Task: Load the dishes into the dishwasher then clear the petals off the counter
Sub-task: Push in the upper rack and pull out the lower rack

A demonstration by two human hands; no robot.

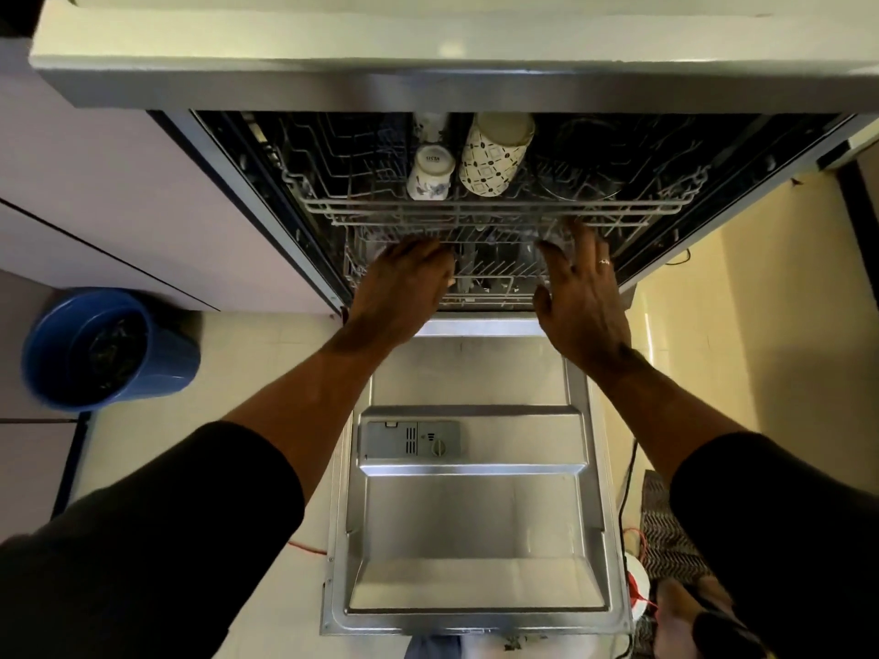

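as the dishwasher door (475, 516) lies open, tiles (257, 344) gleam.

The pale stone counter (333, 40) runs across 12 o'clock, overhanging the open steel dishwasher (252, 197). Its flat steel door (475, 516) lies dropped toward 6 o'clock, with the grey plastic detergent dispenser (409, 439) set in it, left of centre. Inside, the grey wire upper rack (475, 214) sits above the wire lower rack (490, 278). In the upper rack a white floral cup (428, 176) stands bottom up, just left of a white patterned mug (494, 154). A round blue plastic bucket (161, 373) sits on the floor at 9 o'clock. The left hand (404, 287) at 11 o'clock and the right hand (582, 297) at 1 o'clock meet the racks' front edges.
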